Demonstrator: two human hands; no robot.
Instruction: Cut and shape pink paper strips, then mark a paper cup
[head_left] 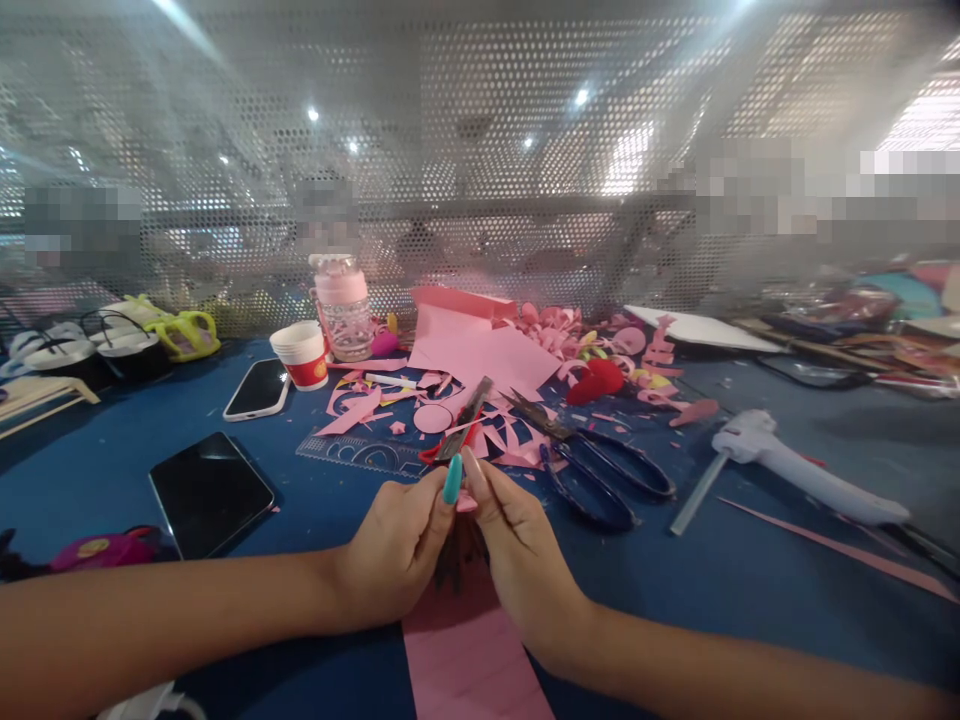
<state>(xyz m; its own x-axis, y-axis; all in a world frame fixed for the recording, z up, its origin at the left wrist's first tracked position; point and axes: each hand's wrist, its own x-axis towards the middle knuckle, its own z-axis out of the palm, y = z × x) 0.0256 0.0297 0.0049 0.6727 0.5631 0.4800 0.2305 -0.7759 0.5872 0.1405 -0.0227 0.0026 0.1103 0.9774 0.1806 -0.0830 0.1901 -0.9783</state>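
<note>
My left hand (401,545) and my right hand (521,560) meet at the middle, thumbs side by side, both closed on a small pink paper piece (466,502). Most of that piece is hidden by my fingers. Below them a pink paper strip (469,660) lies on the blue table. Just beyond my thumbs are red-handled scissors (461,425). Large scissors with dark blue handles (589,455) lie to the right of them. A clear stencil ruler (360,452) rests at the left, among pink paper scraps (433,418).
On the left lie a black tablet-like device (212,495), a phone (257,389), paper cups (300,355) and a pink-lidded bottle (343,310). A white glue gun (810,470) with a glue stick sits at the right. Pink sheets (480,350) stand behind, before a perforated metal screen (480,150).
</note>
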